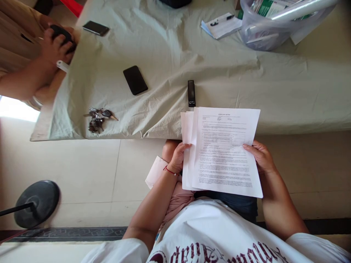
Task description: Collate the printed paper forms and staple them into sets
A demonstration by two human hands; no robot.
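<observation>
White printed paper fills the middle of the view: a sheaf of papers (222, 149), fanned so that about four sheets show at the left edge, though the exact count is hard to read there. The left hand (178, 157) pinches the sheaf at its nine o'clock edge, thumb on top and fingers curled behind; the right hand (260, 157) closes on its three o'clock edge the same way. The sheaf hangs over the person's lap, its top edge just overlapping the near edge of the table (287, 91), which is draped in a pale green cloth.

At twelve o'clock from the sheaf one black stapler (191, 93) lies just beside the top edge of the sheets. At ten o'clock lies one black phone (135, 80), face down or dark, and at nine o'clock one bunch of keys (98, 118) sits near the cloth's front edge. A second phone (95, 28) lies far off at eleven o'clock, near another person's hand (56, 47), which holds a dark object at the table's left end. At one o'clock are one clipboard (222, 25) with a pen on it and one clear plastic bin (271, 25) with things in it.

Open cloth lies between the stapler and the bin, and bare floor spreads at eight o'clock, up to one round black stand base (37, 202).
</observation>
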